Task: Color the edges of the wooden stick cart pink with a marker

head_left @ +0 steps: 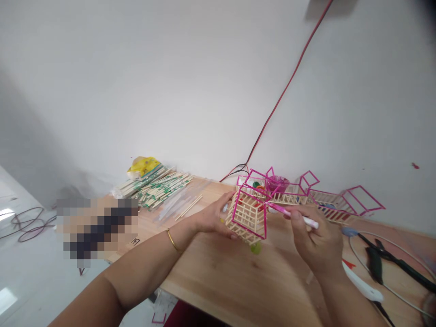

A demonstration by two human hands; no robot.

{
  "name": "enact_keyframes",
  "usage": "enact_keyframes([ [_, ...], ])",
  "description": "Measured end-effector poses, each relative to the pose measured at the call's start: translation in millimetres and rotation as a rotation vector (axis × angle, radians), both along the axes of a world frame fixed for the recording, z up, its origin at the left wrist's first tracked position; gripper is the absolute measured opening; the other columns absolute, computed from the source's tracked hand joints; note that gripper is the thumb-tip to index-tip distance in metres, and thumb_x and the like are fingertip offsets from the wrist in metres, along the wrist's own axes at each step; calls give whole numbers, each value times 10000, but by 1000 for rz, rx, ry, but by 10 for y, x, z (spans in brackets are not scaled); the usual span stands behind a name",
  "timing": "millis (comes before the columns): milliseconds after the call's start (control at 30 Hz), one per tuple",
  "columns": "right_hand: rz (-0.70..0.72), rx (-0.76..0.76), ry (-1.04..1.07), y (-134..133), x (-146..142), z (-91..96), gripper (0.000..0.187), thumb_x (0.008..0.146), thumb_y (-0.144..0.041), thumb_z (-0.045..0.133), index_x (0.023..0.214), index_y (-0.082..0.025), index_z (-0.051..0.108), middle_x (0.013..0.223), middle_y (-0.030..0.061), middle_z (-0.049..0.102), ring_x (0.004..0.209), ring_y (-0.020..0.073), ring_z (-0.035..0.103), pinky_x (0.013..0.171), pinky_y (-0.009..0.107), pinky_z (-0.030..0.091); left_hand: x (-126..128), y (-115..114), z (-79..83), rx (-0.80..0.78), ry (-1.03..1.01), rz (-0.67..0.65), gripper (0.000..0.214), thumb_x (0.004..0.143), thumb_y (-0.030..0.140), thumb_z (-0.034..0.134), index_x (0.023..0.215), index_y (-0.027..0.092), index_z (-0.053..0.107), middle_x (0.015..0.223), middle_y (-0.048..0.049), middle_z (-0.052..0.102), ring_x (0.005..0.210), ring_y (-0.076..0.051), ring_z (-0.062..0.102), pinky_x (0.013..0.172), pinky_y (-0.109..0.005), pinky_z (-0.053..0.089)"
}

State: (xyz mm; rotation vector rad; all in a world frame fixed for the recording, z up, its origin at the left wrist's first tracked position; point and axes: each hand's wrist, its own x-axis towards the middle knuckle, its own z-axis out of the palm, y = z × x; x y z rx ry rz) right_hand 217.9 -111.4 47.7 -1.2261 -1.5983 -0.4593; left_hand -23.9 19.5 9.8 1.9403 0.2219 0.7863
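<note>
Grasping a pink-stained paintbrush between thumb and fingers of the right hand, white end pointing right, and gripping a slatted stick model by its left side in the left hand. Holding the model at a tilt over the wooden table, showing pink edging around one face and bare pale slats within; leaving unclear whether its underside is touching the wood. Aiming the brush tip at the upper right corner of that edging, apparently colouring the border sticks, with exact contact too small to tell. Probably calling next for a steady left-hand hold and a light stroke along the border, sparing the pale slats. Showing other pink-edged stick frames just behind, together with a pink cup. Presenting, farther left on the table, green-printed wrapped sticks, a yellow bag beside them, clear plastic strips and two bare sticks. Displaying, to the right, a black-handled tool, perhaps pliers, and a white corded tool. Extending outward to a pale wall crossed by a red-and-black cable, and to a glossy floor at far left, bearing looped cords.
</note>
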Motion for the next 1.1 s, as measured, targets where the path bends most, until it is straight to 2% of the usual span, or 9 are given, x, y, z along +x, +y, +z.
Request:
enact_keyframes([
  [467, 46, -30, -49, 39, -41, -42, 137, 943, -270, 554, 930, -214, 679, 864, 31, 701, 821, 173, 649, 768, 320, 468, 20, -9, -50, 31, 54, 32, 1299, 435, 458, 963, 1528, 216, 303, 1574, -166, 355, 1472, -391, 328, 1254, -531, 214],
  [700, 101, -27, -91, 49, -84, -74, 134, 944, -260, 567, 1014, -218, 673, 933, 38, 710, 876, 173, 657, 797, 311, 489, 41, -37, -68, 61, 71, 17, 1310, 437, 472, 959, 1534, 239, 282, 1552, -146, 383, 1462, -386, 339, 1251, -522, 232],
  [1100, 79, -10, -98, 32, -70, -64, 123, 945, -261, 568, 992, -222, 674, 916, 37, 710, 865, 175, 653, 798, 319, 481, 45, -57, -32, 80, 83, 21, 1310, 425, 476, 959, 1523, 213, 295, 1544, -162, 388, 1447, -390, 358, 1240, -514, 256],
])
